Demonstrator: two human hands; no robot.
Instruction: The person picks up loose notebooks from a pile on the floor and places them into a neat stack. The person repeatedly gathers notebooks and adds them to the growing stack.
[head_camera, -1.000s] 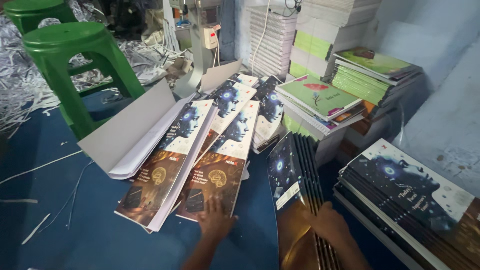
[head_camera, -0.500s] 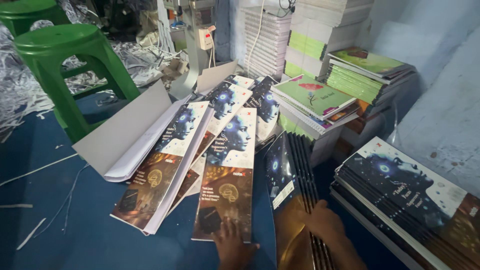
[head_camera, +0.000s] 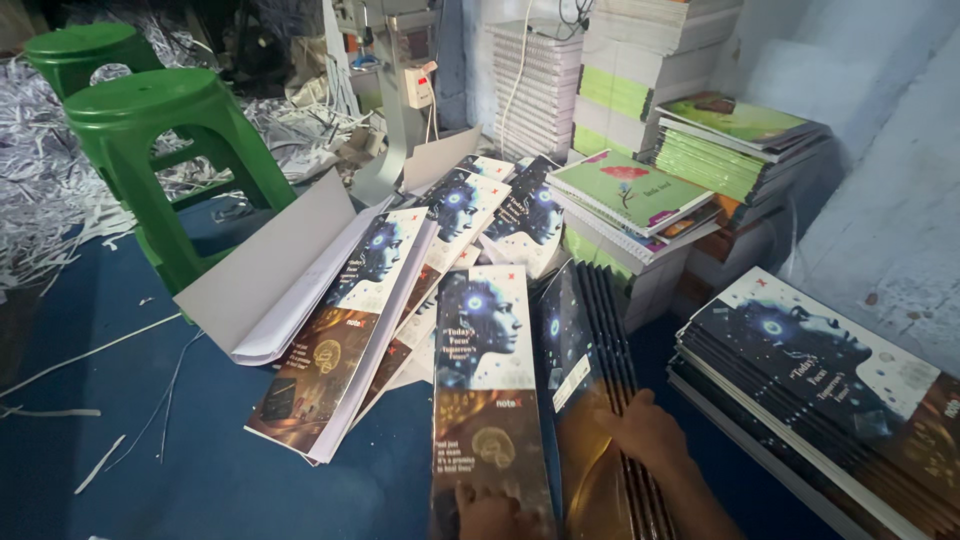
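A blue floor (head_camera: 120, 420) fills the lower left, littered with thin paper strips, and heaps of shredded paper (head_camera: 40, 190) pile up behind two green plastic stools (head_camera: 165, 150). The left hand (head_camera: 495, 512) sits at the bottom edge, fingers pressed on the lower end of a long dark printed cover (head_camera: 490, 400) that lies flat just left of a bundle of covers standing on edge (head_camera: 600, 380). The right hand (head_camera: 650, 435) lies spread, palm down, over that bundle's spines, not clasping it. More covers fan out toward grey board sheets (head_camera: 270, 270). A flat stack of the same covers (head_camera: 830, 390) lies at right, with green-covered notebooks (head_camera: 630, 195) stacked against the pale wall (head_camera: 880, 180).
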